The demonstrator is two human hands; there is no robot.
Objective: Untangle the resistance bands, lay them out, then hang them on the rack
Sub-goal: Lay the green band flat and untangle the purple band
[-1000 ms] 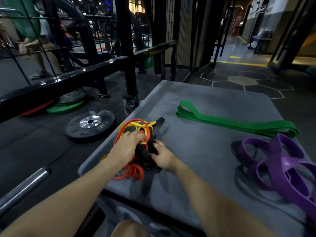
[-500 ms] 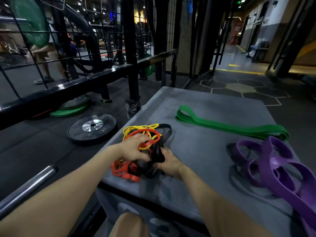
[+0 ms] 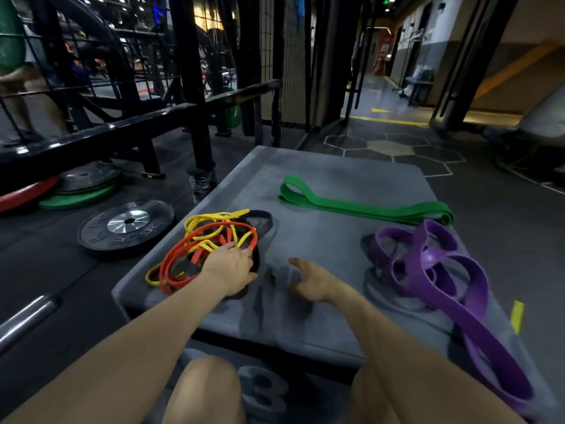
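A tangle of a red band (image 3: pixel 180 259), a yellow band (image 3: pixel 211 216) and a black band (image 3: pixel 266 218) lies at the near left of the grey padded box (image 3: pixel 324 240). My left hand (image 3: pixel 232 269) lies palm down on this tangle, fingertips at the red band. Just to its right, my right hand (image 3: pixel 310 281) has its fingers curled round a blurred dark stretch of the black band. A green band (image 3: pixel 367 209) lies flat and straight at the far side. A purple band (image 3: pixel 428 264) sits in loose loops on the right.
On the floor to the left lie a black weight plate (image 3: pixel 128 228), stacked plates (image 3: pixel 79 188) and a barbell end (image 3: pixel 24 316). Black rack posts (image 3: pixel 195 87) and rails stand beyond the box. A person (image 3: pixel 12 75) stands far left behind the mesh.
My right hand has moved right, away from the tangle, drawing the black band with it. The red and yellow loops have spread wider under my left hand.
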